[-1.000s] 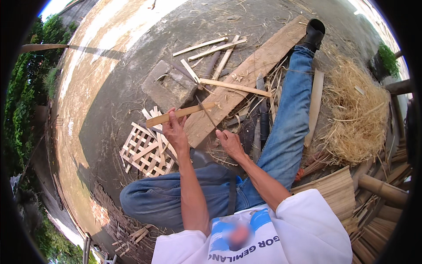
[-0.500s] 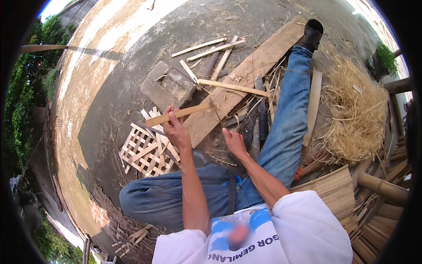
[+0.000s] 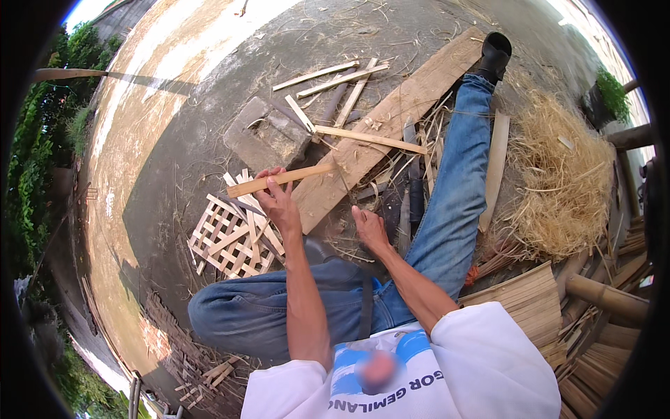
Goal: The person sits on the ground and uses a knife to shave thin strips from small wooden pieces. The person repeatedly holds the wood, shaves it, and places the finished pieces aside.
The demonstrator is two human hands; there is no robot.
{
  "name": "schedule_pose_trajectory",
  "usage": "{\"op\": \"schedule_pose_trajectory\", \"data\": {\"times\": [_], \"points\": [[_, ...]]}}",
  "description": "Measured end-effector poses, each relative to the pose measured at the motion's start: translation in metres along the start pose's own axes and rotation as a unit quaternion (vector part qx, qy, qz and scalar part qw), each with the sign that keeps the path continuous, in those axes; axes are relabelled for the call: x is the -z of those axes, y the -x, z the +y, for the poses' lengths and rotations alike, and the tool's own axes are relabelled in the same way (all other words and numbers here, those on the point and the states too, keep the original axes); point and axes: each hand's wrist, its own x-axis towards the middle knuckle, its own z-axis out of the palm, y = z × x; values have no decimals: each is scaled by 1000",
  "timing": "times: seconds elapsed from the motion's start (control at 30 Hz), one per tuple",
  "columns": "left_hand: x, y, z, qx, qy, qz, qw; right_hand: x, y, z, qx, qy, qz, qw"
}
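A flat bamboo strip (image 3: 307, 172) is gripped near its left end by my left hand (image 3: 279, 204), its fingers closed around it. The strip's right end lies over a long wooden plank (image 3: 401, 105). My right hand (image 3: 370, 227) is closed around the handle of a knife, which the fingers mostly hide. Its thin blade (image 3: 343, 183) shows faintly, pointing up toward the right end of the strip. A woven bamboo lattice (image 3: 218, 234) with loose strips on top lies left of my left hand.
A stone block (image 3: 244, 146) stands beyond my left hand, with several cut strips (image 3: 342, 80) past it. My outstretched leg (image 3: 457, 167) runs along the plank's right side. Heaped shavings (image 3: 562, 185) and bamboo poles (image 3: 604, 297) are at the right.
The left end of the bamboo strip has shifted slightly left and up, with the fingers of my left hand. The knife blade shows less plainly; my right hand has hardly moved.
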Motion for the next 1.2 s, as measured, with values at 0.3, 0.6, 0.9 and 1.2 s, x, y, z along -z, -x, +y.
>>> {"op": "schedule_pose_trajectory", "data": {"times": [0.3, 0.6, 0.9, 1.2], "points": [[24, -10, 4, 111, 226, 58, 966, 9, -7, -69, -12, -302, -136, 943], [-8, 9, 54, 399, -154, -259, 866, 74, -78, -191, 204, -245, -64, 946], [-37, 20, 111, -79, -144, -183, 969, 71, -77, -212, 384, 261, -177, 868], [-2, 3, 52, -119, -84, 117, 982, 34, -9, -118, 113, -28, -67, 991]]}}
